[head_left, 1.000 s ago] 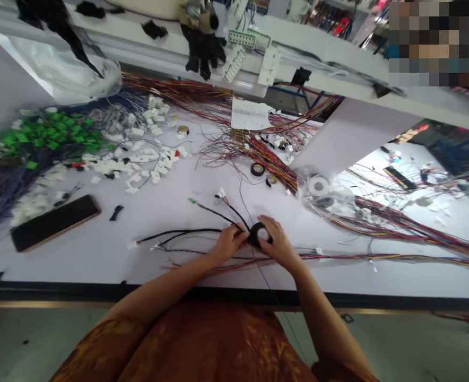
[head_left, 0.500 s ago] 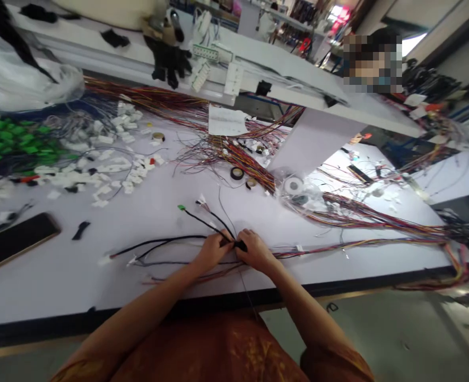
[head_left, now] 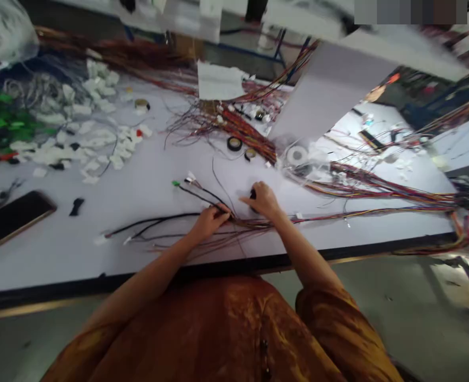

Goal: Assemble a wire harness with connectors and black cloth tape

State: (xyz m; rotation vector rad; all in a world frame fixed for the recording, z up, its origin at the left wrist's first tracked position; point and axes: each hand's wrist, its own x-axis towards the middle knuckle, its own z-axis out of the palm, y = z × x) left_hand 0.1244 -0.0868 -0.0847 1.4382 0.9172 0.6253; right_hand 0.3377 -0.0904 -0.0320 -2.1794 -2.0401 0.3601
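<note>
Someone's working on a small wire harness lying near the front edge of the table [head_left: 139,282]. Their left hand [head_left: 209,223] is closed, pinching the black wires [head_left: 158,218] where they meet a thinner bunch of coloured ones. The right hand [head_left: 263,200] is half open, with its fingers [head_left: 258,197] curled over a dark roll [head_left: 252,194]. It looks like black tape, but it's blurred and mostly covered, so I can't tell if it's actually being gripped.

As for progress, the leads left of the hands look black all along, and a couple of branches end in small connectors, one with a green tip [head_left: 175,183]. The run going right is bare coloured wire [head_left: 362,213] with no black on it, so that length looks unwrapped at this point.

Around them it's pretty crowded. Two more tape rolls [head_left: 234,143] sit mid-table, beside a clear bag [head_left: 310,164] holding a white spool. White connectors [head_left: 87,140] are heaped toward the left, with green ones [head_left: 3,122] by the left edge. Nothing big is blocking the hands, but thin loose strands [head_left: 222,191] cross the table right next to them and could easily snag.
</note>
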